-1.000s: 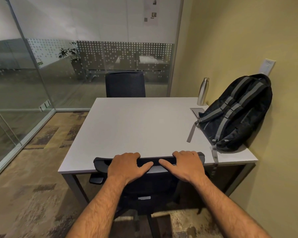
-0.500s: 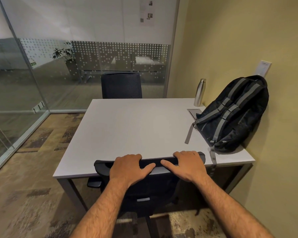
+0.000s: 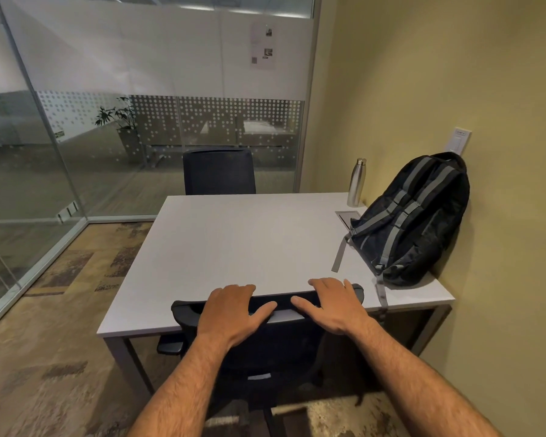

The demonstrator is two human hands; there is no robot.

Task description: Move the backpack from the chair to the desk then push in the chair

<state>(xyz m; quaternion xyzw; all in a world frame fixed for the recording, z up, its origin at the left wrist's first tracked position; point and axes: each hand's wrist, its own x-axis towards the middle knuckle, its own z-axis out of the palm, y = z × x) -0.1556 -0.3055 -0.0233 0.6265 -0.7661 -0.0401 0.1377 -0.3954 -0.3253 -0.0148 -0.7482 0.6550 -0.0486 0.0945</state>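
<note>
A black backpack (image 3: 413, 222) with grey straps leans against the yellow wall on the right side of the white desk (image 3: 234, 247). Its loose strap hangs over the desk's near edge. The black office chair (image 3: 265, 354) stands tucked against the desk's front edge, its seat hidden under the desktop. My left hand (image 3: 230, 310) and my right hand (image 3: 334, 305) both lie over the top rim of the chair's backrest, fingers curled over it, thumbs pointing toward each other.
A steel bottle (image 3: 356, 182) stands at the desk's far right corner beside a cable hatch (image 3: 347, 216). A second dark chair (image 3: 219, 170) faces me across the desk. Glass walls (image 3: 76, 137) close the room at left and back; the yellow wall (image 3: 501, 216) is close on the right.
The chair has rolled a little further in toward the desk with both hands on its backrest. The view has shifted slightly forward and up.
</note>
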